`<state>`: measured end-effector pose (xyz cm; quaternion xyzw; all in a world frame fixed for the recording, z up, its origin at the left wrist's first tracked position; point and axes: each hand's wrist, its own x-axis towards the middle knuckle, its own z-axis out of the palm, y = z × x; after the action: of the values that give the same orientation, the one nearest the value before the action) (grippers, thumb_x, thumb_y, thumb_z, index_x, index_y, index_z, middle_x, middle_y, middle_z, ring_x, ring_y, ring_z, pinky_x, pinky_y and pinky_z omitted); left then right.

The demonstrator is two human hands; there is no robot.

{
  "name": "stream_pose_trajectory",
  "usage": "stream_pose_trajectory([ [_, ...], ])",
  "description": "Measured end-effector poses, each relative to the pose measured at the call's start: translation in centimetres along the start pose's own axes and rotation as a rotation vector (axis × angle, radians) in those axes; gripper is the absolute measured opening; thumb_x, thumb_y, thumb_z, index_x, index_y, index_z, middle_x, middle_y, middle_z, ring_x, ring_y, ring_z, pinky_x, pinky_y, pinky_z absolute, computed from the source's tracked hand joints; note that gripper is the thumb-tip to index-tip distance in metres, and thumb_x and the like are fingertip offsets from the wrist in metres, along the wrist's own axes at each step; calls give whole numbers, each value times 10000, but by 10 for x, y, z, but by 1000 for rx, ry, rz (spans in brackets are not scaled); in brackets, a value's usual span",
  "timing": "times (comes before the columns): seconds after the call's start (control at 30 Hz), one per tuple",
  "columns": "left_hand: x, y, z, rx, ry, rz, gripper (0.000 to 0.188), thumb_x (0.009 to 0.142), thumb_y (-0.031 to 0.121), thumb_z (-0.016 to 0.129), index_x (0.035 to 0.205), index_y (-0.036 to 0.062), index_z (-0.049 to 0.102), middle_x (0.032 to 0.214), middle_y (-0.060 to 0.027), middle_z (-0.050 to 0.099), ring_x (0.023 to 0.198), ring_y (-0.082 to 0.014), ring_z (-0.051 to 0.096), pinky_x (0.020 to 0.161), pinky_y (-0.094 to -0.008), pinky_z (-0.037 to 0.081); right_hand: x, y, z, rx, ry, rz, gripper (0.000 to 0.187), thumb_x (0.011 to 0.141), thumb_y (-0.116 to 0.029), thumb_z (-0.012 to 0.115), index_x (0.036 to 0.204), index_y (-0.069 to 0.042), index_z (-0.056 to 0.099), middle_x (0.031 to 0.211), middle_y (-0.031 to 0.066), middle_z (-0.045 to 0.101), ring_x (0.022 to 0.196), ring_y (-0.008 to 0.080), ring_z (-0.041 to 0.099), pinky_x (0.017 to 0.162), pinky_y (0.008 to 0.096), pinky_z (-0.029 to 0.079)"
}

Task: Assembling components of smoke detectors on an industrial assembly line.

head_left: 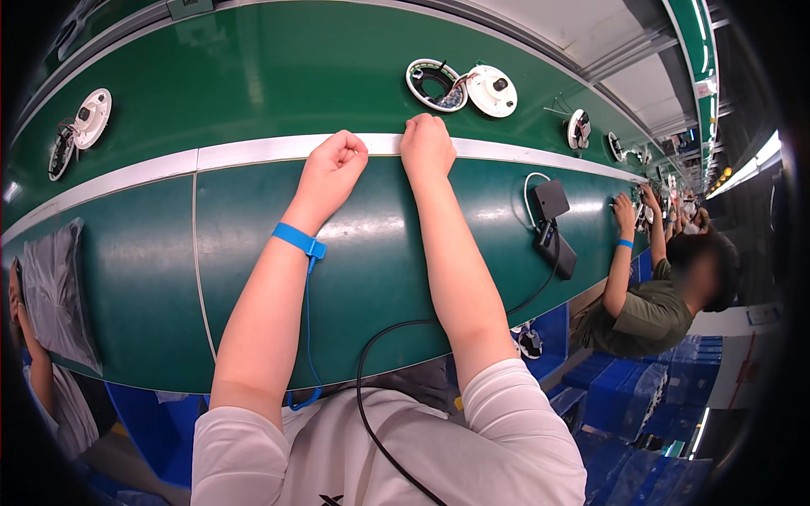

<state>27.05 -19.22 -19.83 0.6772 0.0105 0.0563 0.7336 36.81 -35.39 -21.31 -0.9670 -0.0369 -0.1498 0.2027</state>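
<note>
My left hand [333,170], with a blue strap [297,239] round the wrist, is closed by the white strip [253,152]; nothing shows between its curled fingers. Close to its right, my right hand [428,148] makes a fist over the same strip, and whatever its fingers may hold is hidden. Beyond the right fist, on the green surface [278,76], lies an opened round camera: a white ring-shaped housing with a dark inside [435,85] and a white disc with a lens [492,91], joined by wires. My hands touch neither part.
Another opened camera [91,118] lies far left, more [579,129] at right. A black power bank [554,250] and a small dark box [552,199] sit right of my arm; a black cable crosses my lap. A grey plastic bag [59,291] is at left. A co-worker [645,312] sits at right.
</note>
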Motion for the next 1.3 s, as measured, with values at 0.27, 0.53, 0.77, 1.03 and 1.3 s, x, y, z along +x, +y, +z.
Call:
stream_pose_trajectory([
  [0.27, 2, -1, 5, -1, 4, -5, 26, 955, 38, 594, 929, 38, 589, 696, 77, 516, 628, -4, 437, 558, -204, 340, 2, 3, 0, 38, 32, 23, 175, 971, -216, 609, 910, -67, 677, 969, 128, 675, 865, 371, 693, 736, 511, 553],
  [0.53, 7, -13, 8, 4, 71, 25, 51, 981, 51, 608, 937, 47, 582, 748, 82, 521, 682, 1, 439, 605, -191, 347, -24, -10, 5, 1116, -356, -76, 119, 993, -104, 655, 959, 10, 660, 843, 12, 645, 752, 62, 560, 674, 245, 475],
  [0.77, 10, -8, 14, 31, 155, -21, 137, 1002, 134, 617, 918, 33, 579, 793, 13, 558, 744, -61, 482, 655, -244, 420, -29, -16, -3, 1291, -520, 33, 131, 1019, -113, 622, 979, 9, 650, 878, -8, 647, 800, 54, 566, 709, 227, 470],
  [1.03, 9, -9, 22, -14, 138, -45, 159, 1052, 194, 576, 967, 60, 577, 764, 39, 535, 627, -34, 441, 545, -216, 362, -30, -10, -6, 1317, -539, 39, 123, 1025, -114, 617, 988, 0, 643, 893, -8, 646, 811, 53, 570, 716, 223, 471],
  [1.3, 11, -12, 25, -68, 82, -64, 179, 1075, 245, 555, 1008, 83, 592, 765, 53, 529, 544, -15, 411, 463, -195, 318, -29, -5, -11, 1384, -521, 35, 110, 1027, -103, 620, 994, 1, 632, 903, 19, 673, 820, 61, 605, 722, 225, 491],
])
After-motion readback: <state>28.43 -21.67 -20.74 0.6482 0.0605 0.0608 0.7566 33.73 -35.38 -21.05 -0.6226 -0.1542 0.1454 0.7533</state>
